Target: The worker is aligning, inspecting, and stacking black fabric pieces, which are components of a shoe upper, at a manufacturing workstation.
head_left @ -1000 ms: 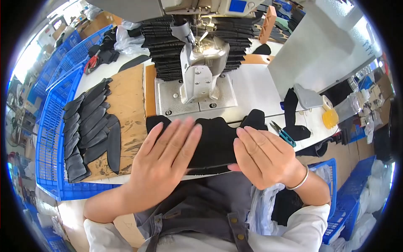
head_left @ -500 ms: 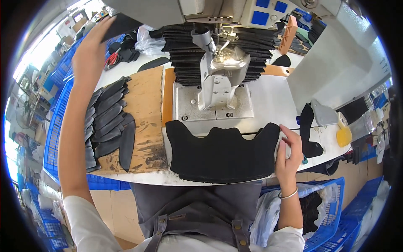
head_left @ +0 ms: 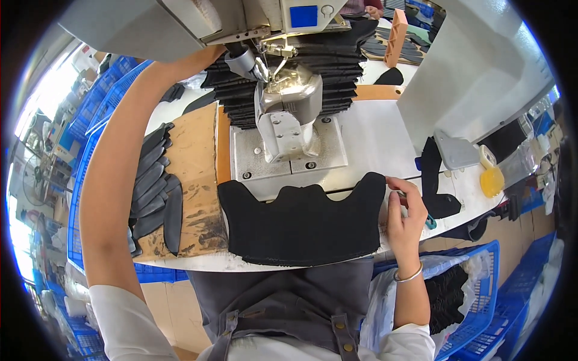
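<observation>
A black fabric panel (head_left: 304, 225) with a scalloped upper edge lies flat in front of the sewing machine (head_left: 289, 102). Beside its right end is my right hand (head_left: 407, 216), thumb and forefinger bent close together at the panel's edge. A small teal-ended tool (head_left: 430, 222) pokes out past the palm; the fingers mostly cover it, so its kind does not show. My left arm reaches up and across behind the machine head. Only the back of my left hand (head_left: 201, 62) shows there, near a stack of black pieces (head_left: 337, 66); its fingers are hidden.
Dark elongated pieces (head_left: 153, 186) overlap on a stained brown board (head_left: 201, 180) at left. A black strip (head_left: 432, 177) and a yellow object (head_left: 492, 180) lie at right. A blue basket (head_left: 490, 289) with black pieces stands below. Another person's hand (head_left: 373, 12) shows at the far side.
My left hand has moved right, behind the machine head; the black piece it held is out of sight. My right hand stays by the panel. The whole view has shifted somewhat.
</observation>
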Demonstrator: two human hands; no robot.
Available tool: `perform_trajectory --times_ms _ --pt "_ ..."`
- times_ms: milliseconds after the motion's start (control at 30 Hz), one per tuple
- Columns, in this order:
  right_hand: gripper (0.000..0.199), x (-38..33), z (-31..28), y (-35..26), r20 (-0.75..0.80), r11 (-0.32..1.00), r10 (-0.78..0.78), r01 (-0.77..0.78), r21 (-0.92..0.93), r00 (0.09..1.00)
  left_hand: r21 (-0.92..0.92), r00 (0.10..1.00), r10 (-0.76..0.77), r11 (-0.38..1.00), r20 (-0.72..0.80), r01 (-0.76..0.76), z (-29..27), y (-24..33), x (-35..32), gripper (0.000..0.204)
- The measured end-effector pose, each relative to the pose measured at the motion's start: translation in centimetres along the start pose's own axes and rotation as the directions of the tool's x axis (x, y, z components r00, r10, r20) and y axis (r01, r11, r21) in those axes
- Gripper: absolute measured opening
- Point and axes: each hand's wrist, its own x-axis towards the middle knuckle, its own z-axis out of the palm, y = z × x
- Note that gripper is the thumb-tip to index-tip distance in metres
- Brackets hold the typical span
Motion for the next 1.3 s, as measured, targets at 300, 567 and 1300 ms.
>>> perform_trajectory --times_ms 300,567,1300 --pt "0.06 8.7 -0.3 -3.2 0.073 0.789 0.332 -0.319 0.525 0.941 -0.788 0.931 -0.111 0.503 0.348 0.355 1.8 -3.7 -2.5 0.03" --pt "0.059 25.0 6.1 -6.3 0.459 0.57 0.336 -0.566 0.596 0.822 -0.773 0.844 0.102 -0.355 0.527 0.526 4.4 -2.2 0.2 0.043" --pt "0.037 9.2 3.5 -17.8 0.367 0.284 -0.86 0.93 -0.232 0.354 -0.401 0.34 -0.234 -0.302 0.911 0.865 12.1 1.1 -5.6 0.068"
